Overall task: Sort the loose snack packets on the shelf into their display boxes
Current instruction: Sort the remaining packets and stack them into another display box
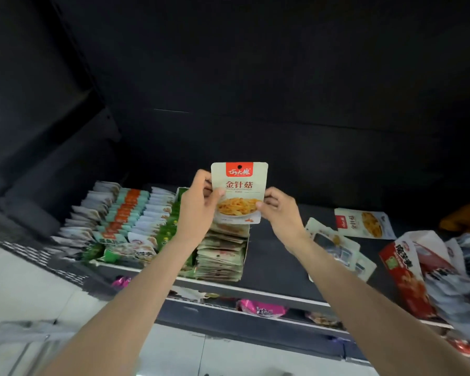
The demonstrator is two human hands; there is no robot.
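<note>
two bare forearms are seen reaching up from the lower edge of the view. on the lower shelf, nearest, a pink packet is laid flat behind the pale front rail.

one tier up, on the dark upper shelf, an open display box is packed with a row of beige packets stood on edge. to its left, further rows of packets in white, teal-orange and green are filed in boxes. to the right, loose packets are scattered flat on the shelf, one mushroom packet lying face up further back. a red carton is tipped on its side near the right edge, with more packets spilled round it.

above the beige row, a snack packet with a red header and a picture of yellow strips is held upright, clear of the box. its left edge is pinched by the left hand, thumb on the front, fingers behind. its lower right edge is pinched by the right hand between thumb and curled fingers.

behind, only the black back panel of the unit is visible.
</note>
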